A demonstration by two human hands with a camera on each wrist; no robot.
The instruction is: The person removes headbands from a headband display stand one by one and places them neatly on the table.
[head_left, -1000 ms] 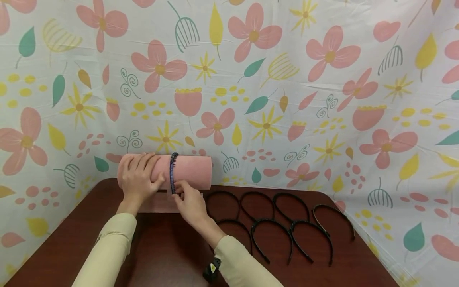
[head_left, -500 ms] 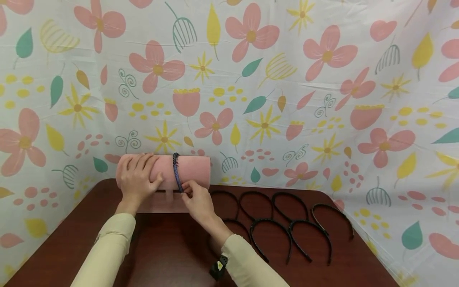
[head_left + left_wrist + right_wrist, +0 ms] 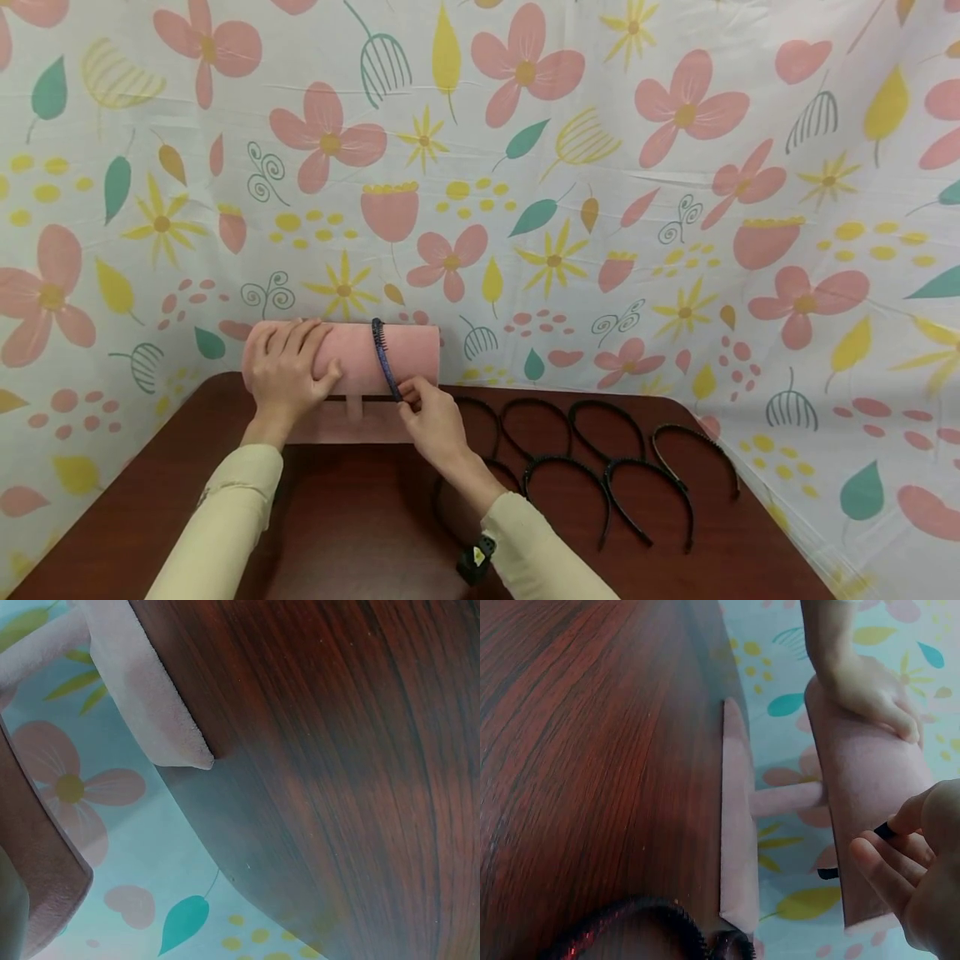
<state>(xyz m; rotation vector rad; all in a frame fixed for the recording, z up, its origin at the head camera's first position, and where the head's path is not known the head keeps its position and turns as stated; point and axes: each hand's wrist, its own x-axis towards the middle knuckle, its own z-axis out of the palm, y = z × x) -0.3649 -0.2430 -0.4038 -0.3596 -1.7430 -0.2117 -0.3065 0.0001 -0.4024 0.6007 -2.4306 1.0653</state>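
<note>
A pink, fabric-covered cylinder stand (image 3: 345, 354) lies sideways on a post above a flat pink base (image 3: 315, 427). Over the right part of its roll sits a dark blue toothed headband (image 3: 384, 360), slanting down to the right. My right hand (image 3: 437, 423) pinches the headband's near end between thumb and fingers; the dark tip (image 3: 885, 830) shows there in the right wrist view. My left hand (image 3: 292, 367) rests on the left part of the roll, fingers spread over its top. In the left wrist view only the stand's post and base (image 3: 150, 697) and part of the roll (image 3: 45, 855) appear.
Several dark headbands (image 3: 567, 462) lie in two rows on the brown table (image 3: 337, 517), right of the stand. A thinner gold-dark headband (image 3: 705, 446) lies at the far right. A flowered cloth (image 3: 465, 167) hangs behind the table.
My right hand has moved to the right, drawing the blue headband along the roll toward its right end and tilting it. The left hand has stayed on the roll.
</note>
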